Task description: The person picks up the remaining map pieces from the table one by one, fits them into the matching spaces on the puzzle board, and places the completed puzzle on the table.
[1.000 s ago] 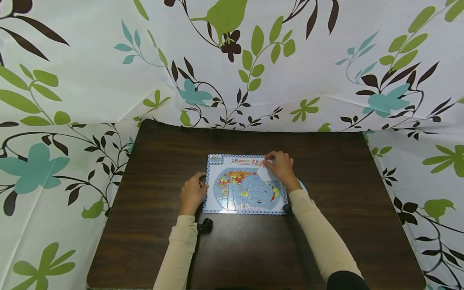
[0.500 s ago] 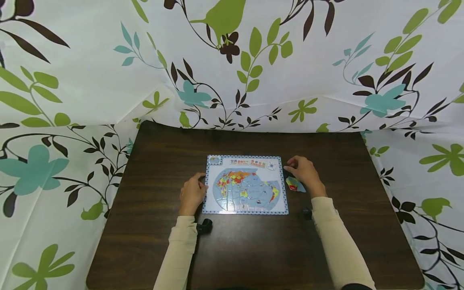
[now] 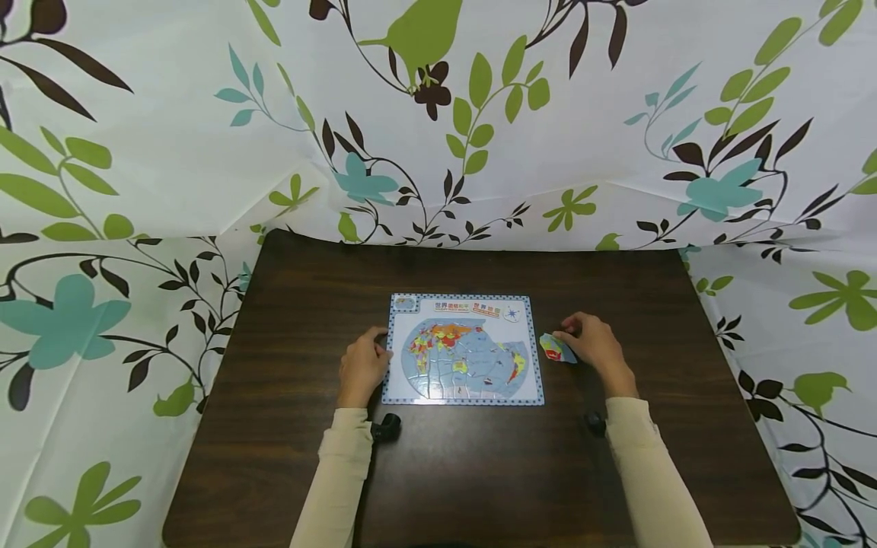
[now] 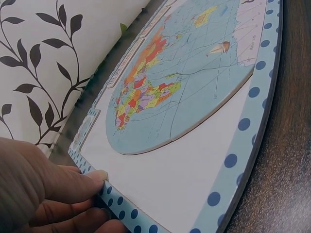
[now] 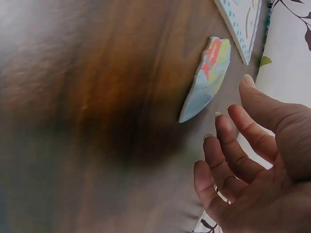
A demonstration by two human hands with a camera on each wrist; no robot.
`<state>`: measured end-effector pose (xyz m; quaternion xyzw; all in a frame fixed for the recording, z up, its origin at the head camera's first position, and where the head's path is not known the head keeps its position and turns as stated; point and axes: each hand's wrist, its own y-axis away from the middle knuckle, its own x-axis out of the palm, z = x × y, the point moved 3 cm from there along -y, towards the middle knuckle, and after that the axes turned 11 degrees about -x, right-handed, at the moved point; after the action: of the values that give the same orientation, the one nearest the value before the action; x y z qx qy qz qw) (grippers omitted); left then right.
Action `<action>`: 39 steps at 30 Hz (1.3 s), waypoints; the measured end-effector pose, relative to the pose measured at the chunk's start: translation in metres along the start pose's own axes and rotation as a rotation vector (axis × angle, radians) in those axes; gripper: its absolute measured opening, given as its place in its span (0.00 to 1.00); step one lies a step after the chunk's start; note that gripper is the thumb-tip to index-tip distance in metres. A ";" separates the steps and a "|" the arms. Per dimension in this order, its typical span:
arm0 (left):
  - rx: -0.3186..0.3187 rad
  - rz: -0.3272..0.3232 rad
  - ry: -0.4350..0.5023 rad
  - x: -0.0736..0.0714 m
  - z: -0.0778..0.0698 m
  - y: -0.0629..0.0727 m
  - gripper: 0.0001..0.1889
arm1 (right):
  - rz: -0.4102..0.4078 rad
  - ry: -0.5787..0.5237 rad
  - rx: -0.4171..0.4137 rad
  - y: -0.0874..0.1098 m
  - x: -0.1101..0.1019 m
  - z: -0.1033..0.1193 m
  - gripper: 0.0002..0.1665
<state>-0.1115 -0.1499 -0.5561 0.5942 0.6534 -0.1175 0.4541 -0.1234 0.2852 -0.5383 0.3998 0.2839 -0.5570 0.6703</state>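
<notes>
A world map jigsaw puzzle (image 3: 438,377) in a blue-dotted white frame lies flat on the dark table. My left hand (image 3: 363,367) pinches the frame's left edge, thumb (image 4: 95,182) on the dotted border and fingers curled below it. At the map's upper right there is a gap where the white backing shows. Just right of the frame lies a loose puzzle piece (image 3: 556,348), blue with red, yellow and green, also visible in the right wrist view. Beside that piece, my right hand (image 5: 252,150) hovers with loosely bent fingers, holding nothing.
The brown wooden table (image 3: 466,472) extends around the puzzle on all sides. A white cloth (image 3: 617,114) printed with leaves and birds hangs behind the table and along its sides. A black wrist camera (image 3: 387,428) sits by the left sleeve.
My right hand has left the puzzle's upper right corner and moved right and nearer, beside the loose piece, which it had been covering. The left hand has stayed on the frame's edge.
</notes>
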 end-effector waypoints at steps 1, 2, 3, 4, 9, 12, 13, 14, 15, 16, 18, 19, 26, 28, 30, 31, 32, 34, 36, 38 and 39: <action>0.001 0.000 0.000 0.000 0.000 0.000 0.25 | -0.002 -0.002 0.003 0.002 0.000 -0.001 0.27; 0.001 0.001 0.002 0.000 0.000 0.000 0.25 | -0.005 -0.001 0.007 0.004 0.000 -0.002 0.26; 0.000 0.001 0.002 0.000 0.000 0.000 0.25 | -0.006 -0.001 0.008 0.006 0.000 -0.003 0.27; 0.002 -0.003 0.000 0.000 0.000 0.000 0.25 | -0.006 -0.002 0.009 0.009 0.000 -0.004 0.26; 0.016 -0.025 -0.012 -0.001 0.000 0.000 0.24 | -0.015 -0.013 0.016 0.017 0.002 -0.006 0.25; 0.018 -0.026 -0.012 -0.001 0.000 -0.001 0.24 | -0.022 -0.012 0.020 0.020 0.004 -0.007 0.25; 0.018 -0.025 -0.013 -0.001 0.000 -0.001 0.24 | -0.023 -0.009 0.019 0.021 0.006 -0.008 0.25; 0.016 -0.023 -0.012 -0.001 0.001 -0.001 0.24 | -0.028 -0.008 0.019 0.022 0.007 -0.008 0.25; 0.015 -0.022 -0.013 -0.001 0.000 -0.001 0.24 | -0.032 -0.005 0.018 0.023 0.008 -0.008 0.25; 0.015 -0.022 -0.014 -0.001 0.000 -0.001 0.24 | -0.039 -0.001 0.016 0.024 0.010 -0.009 0.25; 0.016 -0.021 -0.013 -0.001 0.000 -0.001 0.24 | -0.059 0.004 0.007 0.026 0.012 -0.007 0.26; 0.016 -0.022 -0.013 -0.001 0.000 -0.001 0.24 | -0.070 0.009 0.003 0.027 0.013 -0.006 0.26; 0.000 -0.018 -0.009 0.000 0.000 0.000 0.23 | -0.117 0.043 0.031 0.028 0.022 -0.004 0.28; -0.001 -0.016 -0.010 0.000 0.000 0.000 0.23 | -0.118 0.049 0.045 0.027 0.024 -0.003 0.29; 0.001 -0.016 -0.012 0.000 -0.001 -0.001 0.23 | -0.121 0.055 0.058 0.027 0.026 -0.001 0.30; 0.001 -0.017 -0.012 0.000 -0.001 -0.001 0.23 | -0.123 0.058 0.063 0.027 0.027 -0.001 0.30; 0.001 -0.016 -0.012 0.000 -0.001 -0.001 0.23 | -0.127 0.064 0.068 0.027 0.028 0.000 0.31; 0.003 -0.017 -0.012 0.000 -0.001 -0.002 0.24 | -0.132 0.073 0.073 0.027 0.029 0.001 0.32; 0.004 -0.018 -0.010 0.000 -0.001 -0.002 0.24 | -0.139 0.081 0.077 0.027 0.030 0.002 0.34; 0.004 -0.019 -0.005 0.000 -0.001 -0.001 0.24 | -0.140 0.082 0.081 0.027 0.031 0.004 0.35; 0.003 -0.019 -0.003 0.000 -0.001 -0.001 0.24 | -0.139 0.081 0.083 0.027 0.031 0.004 0.36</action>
<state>-0.1128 -0.1493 -0.5564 0.5885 0.6582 -0.1237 0.4529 -0.0905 0.2669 -0.5558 0.4287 0.3145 -0.5968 0.6010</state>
